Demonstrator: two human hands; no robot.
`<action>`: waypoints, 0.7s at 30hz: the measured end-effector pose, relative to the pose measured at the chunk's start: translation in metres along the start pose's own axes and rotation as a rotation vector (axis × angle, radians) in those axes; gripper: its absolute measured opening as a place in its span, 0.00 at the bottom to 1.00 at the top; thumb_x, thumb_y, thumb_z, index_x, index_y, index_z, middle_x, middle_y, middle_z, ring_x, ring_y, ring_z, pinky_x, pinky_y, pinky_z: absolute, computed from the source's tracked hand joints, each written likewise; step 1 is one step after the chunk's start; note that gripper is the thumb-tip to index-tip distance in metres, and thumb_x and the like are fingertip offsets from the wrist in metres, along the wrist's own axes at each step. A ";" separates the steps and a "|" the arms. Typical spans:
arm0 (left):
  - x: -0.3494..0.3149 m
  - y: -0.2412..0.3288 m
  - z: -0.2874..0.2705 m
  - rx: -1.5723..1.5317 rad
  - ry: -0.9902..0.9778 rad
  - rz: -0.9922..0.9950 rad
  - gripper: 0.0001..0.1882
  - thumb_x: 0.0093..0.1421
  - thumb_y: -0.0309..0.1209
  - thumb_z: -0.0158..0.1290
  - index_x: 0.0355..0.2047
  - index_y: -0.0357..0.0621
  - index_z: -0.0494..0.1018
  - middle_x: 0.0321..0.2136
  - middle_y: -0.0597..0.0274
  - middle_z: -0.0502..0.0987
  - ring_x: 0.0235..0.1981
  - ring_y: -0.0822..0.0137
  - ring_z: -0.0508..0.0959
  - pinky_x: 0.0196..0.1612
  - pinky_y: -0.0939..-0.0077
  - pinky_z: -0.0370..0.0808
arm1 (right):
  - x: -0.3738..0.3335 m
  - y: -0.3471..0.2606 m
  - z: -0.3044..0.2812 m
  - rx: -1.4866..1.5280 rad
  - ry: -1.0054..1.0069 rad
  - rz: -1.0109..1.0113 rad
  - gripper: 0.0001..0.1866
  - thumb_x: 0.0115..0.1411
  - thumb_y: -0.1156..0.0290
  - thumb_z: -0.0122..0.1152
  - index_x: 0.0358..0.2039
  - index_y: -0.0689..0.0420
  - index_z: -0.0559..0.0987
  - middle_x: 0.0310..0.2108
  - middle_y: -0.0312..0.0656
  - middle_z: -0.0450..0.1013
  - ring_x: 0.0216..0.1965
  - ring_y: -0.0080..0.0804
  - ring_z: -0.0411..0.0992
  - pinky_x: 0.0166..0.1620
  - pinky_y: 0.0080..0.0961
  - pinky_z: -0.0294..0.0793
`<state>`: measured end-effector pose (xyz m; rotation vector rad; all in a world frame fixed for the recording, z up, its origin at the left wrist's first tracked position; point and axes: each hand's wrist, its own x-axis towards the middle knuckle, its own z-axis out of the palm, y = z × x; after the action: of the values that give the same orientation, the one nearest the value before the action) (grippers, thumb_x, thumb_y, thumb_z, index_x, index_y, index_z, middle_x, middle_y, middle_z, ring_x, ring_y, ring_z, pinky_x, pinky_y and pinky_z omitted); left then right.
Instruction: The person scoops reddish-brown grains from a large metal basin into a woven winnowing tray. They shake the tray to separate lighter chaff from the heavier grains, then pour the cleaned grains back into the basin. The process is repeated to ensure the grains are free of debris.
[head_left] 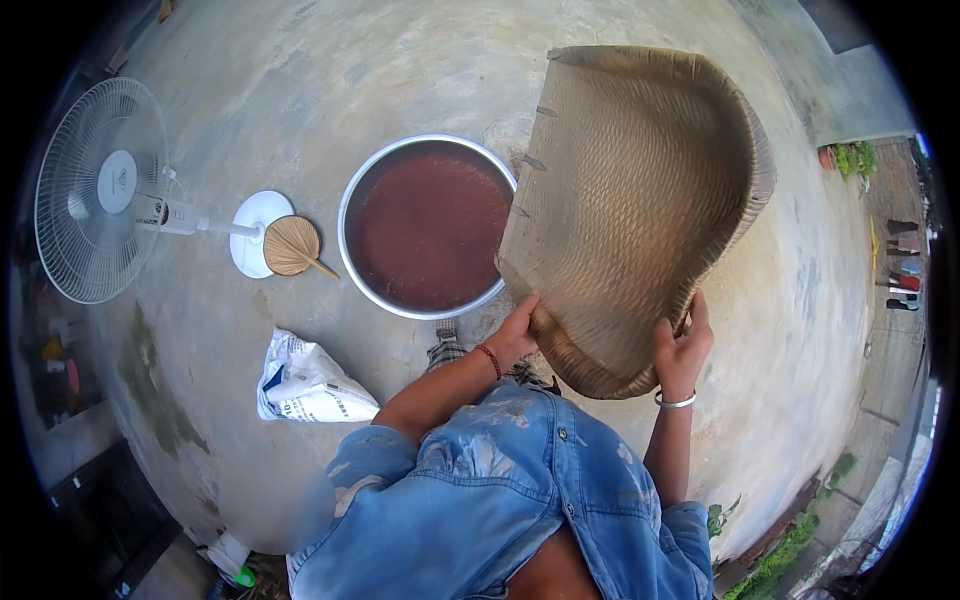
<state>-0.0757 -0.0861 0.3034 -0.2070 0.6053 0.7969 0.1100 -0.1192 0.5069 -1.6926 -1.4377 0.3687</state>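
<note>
A large woven winnowing basket is held up in front of me, its open flat edge tilted toward the left. My left hand grips its near left corner, with a dark red beaded bracelet on that wrist. On the near right rim, my right hand is closed on the basket, the thumb on the inside; a silver bangle circles that wrist. The weave looks bare inside. Left of the basket, a wide metal basin stands on the ground, filled with small reddish-brown grains. The basket's edge overlaps the basin's right rim in view.
A white standing fan is at the left, its round base on the concrete floor. A palm-leaf hand fan rests against that base. A white sack lies nearer me. Potted plants and hanging laundry are far right.
</note>
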 end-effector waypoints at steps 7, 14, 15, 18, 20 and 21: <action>-0.015 0.119 -0.106 -0.025 -0.257 0.239 0.54 0.51 0.69 0.38 0.62 0.34 0.42 0.62 0.50 0.48 0.63 0.56 0.50 0.61 0.53 0.53 | -0.014 0.009 -0.015 0.303 0.190 0.234 0.23 0.43 0.82 0.47 0.45 0.71 0.69 0.36 0.46 0.73 0.37 0.29 0.70 0.40 0.21 0.69; 0.007 0.076 0.025 0.274 0.123 0.265 0.32 0.59 0.49 0.48 0.56 0.41 0.58 0.53 0.53 0.65 0.55 0.58 0.63 0.56 0.58 0.60 | -0.015 0.053 -0.026 0.240 0.105 0.270 0.23 0.43 0.81 0.48 0.44 0.70 0.69 0.34 0.45 0.73 0.35 0.27 0.71 0.40 0.23 0.70; -0.001 0.071 0.018 0.232 0.096 0.247 0.30 0.59 0.47 0.50 0.54 0.41 0.60 0.52 0.55 0.66 0.53 0.57 0.65 0.55 0.58 0.61 | -0.027 0.058 -0.026 0.254 0.113 0.310 0.23 0.43 0.81 0.49 0.45 0.70 0.69 0.34 0.45 0.73 0.34 0.27 0.71 0.39 0.22 0.70; 0.011 0.080 -0.001 0.159 0.122 0.217 0.24 0.59 0.44 0.50 0.49 0.40 0.64 0.48 0.57 0.70 0.48 0.58 0.70 0.50 0.58 0.67 | -0.029 0.072 -0.012 0.477 0.128 0.424 0.23 0.44 0.83 0.48 0.45 0.71 0.69 0.35 0.42 0.72 0.35 0.24 0.70 0.41 0.19 0.68; 0.014 0.080 -0.015 0.109 0.168 0.157 0.22 0.58 0.41 0.52 0.48 0.41 0.66 0.46 0.56 0.71 0.45 0.59 0.72 0.48 0.60 0.70 | -0.030 0.090 -0.005 0.512 0.099 0.492 0.22 0.45 0.82 0.48 0.44 0.71 0.69 0.36 0.42 0.72 0.35 0.26 0.71 0.40 0.20 0.69; 0.013 0.078 -0.017 0.122 0.171 0.119 0.21 0.58 0.41 0.52 0.47 0.41 0.66 0.45 0.56 0.72 0.45 0.59 0.72 0.48 0.60 0.71 | -0.034 0.103 -0.003 0.544 0.081 0.540 0.22 0.44 0.83 0.48 0.44 0.71 0.69 0.36 0.42 0.72 0.35 0.26 0.70 0.41 0.20 0.69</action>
<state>-0.1328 -0.0313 0.2859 -0.1290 0.8309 0.8591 0.1697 -0.1473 0.4208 -1.5829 -0.7038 0.8863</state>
